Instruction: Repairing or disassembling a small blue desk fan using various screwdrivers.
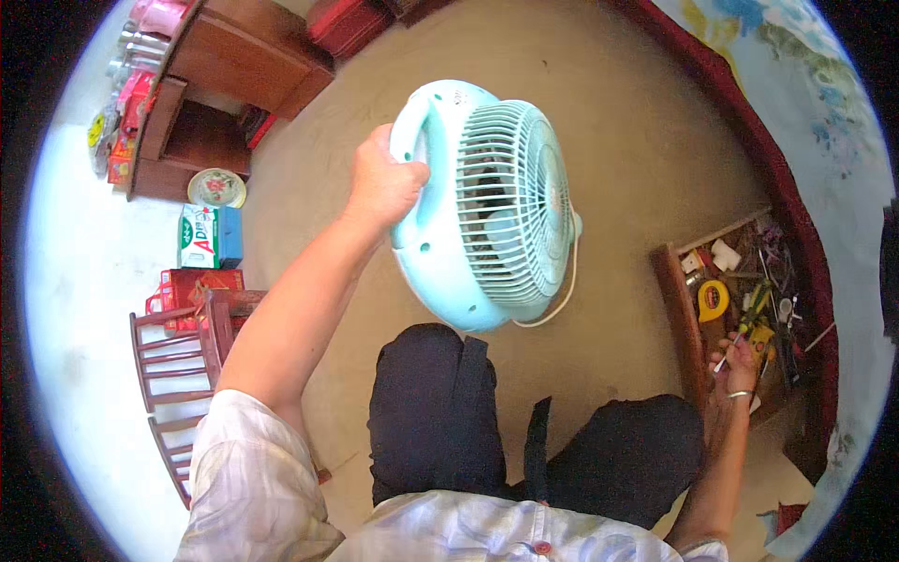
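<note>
My left hand [386, 183] is wrapped round the carry handle of a light blue electric fan [510, 201]. The fan is held up off the floor, its round grille facing right, with a white cord [567, 295] hanging in a loop below it. Low at the right, my right hand [737, 363] reaches into a wooden drawer [676, 314] full of tools and odds and ends. Its fingers are closed on a screwdriver [745, 325] with a pale shaft and a yellow-green handle. Beside that hand lies a yellow tape measure [713, 300]; smaller bits are jumbled and hard to tell apart.
Brown floor [599, 103] spreads around my knees. At the left stand a wooden chair [178, 361], a red box [201, 281], a green and white carton [208, 236] and a wooden cabinet [239, 56]. A dark red cloth edge [749, 122] runs along the right.
</note>
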`<state>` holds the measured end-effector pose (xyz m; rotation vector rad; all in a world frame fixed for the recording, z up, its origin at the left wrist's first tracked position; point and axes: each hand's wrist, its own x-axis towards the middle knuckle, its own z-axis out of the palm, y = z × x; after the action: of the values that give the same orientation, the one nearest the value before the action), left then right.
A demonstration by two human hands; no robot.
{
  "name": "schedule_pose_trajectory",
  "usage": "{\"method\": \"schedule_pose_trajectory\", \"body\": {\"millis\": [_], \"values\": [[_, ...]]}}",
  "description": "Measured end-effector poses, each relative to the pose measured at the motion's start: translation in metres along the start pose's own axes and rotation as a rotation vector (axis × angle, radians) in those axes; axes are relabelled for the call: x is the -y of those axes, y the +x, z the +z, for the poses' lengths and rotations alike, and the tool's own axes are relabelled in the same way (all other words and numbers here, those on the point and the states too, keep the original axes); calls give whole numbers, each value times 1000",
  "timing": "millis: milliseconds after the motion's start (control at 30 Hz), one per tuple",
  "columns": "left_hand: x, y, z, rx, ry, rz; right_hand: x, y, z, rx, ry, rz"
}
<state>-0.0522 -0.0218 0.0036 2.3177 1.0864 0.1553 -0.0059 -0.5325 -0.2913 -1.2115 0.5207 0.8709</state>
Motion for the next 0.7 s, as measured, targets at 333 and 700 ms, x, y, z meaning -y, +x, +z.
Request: {"method": "schedule_pose_trajectory", "body": {"millis": [333,700], "values": [[-15,-12,-1,122,-391,-3,152,-56,155,520,123,-383],[6,-13,4,84,-361,-38,110,-109,341,857,-220,-667]]}}
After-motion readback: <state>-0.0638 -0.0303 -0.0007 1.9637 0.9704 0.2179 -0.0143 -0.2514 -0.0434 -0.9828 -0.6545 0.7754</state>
